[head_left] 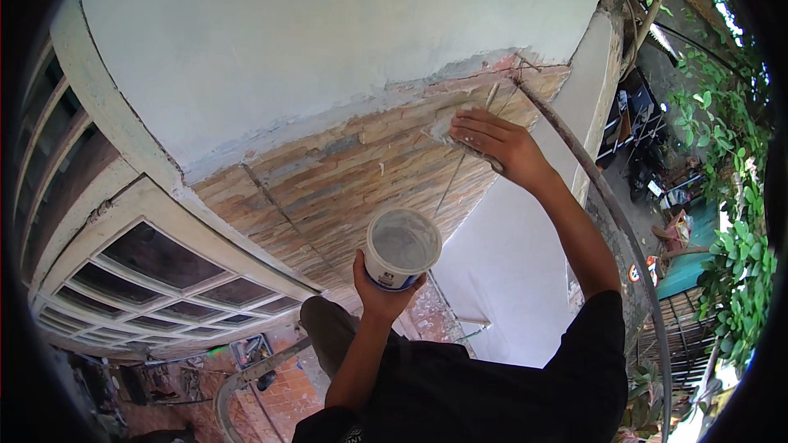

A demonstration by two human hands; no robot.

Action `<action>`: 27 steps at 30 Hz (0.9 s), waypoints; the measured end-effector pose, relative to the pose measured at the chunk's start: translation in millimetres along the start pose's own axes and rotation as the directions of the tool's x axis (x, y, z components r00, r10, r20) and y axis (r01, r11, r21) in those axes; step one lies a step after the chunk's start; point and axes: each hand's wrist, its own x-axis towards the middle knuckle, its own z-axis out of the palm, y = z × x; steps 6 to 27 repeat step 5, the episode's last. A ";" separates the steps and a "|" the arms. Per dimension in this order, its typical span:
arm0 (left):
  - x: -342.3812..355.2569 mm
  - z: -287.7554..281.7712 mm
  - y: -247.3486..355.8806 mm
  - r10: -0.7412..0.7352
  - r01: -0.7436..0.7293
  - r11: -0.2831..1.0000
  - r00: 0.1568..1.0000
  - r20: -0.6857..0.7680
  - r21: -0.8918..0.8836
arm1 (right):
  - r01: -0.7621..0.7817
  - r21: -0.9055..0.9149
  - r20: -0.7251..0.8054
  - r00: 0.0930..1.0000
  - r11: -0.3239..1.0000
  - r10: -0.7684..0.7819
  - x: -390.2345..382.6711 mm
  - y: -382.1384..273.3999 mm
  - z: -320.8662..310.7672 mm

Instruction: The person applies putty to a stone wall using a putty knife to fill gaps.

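My left hand [384, 294] is wrapped around the lower side of a white plastic tub [404, 251], held in front of my body. The tub's open top shows pale grey paste [399, 244] inside. My right hand [497, 144] is raised against the stone-patterned wall band [345, 166], its fingers pressed together over a flat greyish pad [443, 128]. Whether the pad is a cloth or a sponge I cannot tell, as the hand covers most of it. Close above, grey and reddish rough patches [484, 64] run along the seam below the smooth white wall [328, 25].
A bent metal rail [593, 168] curves down close to my right arm. White framed window panes [164, 262] stand at the left. Reddish floor tiles [287, 390] and stored clutter lie below. Leafy plants [730, 254] and a teal surface [685, 283] are at the right.
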 end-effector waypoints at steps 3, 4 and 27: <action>-0.4 3.5 11.2 0.045 -0.044 0.998 0.999 -0.014 0.050 | -0.182 0.206 0.137 0.978 0.962 0.156 -22.5 -39.6 -9.2; 1.6 7.4 16.3 0.072 -0.069 0.994 0.997 -0.030 0.083 | -0.211 0.211 0.174 0.969 0.954 0.176 -24.8 -49.5 -11.3; 3.2 11.8 19.8 0.089 -0.083 0.989 0.995 -0.051 0.119 | -0.279 0.289 0.237 0.948 0.916 0.214 -27.5 -58.4 -15.7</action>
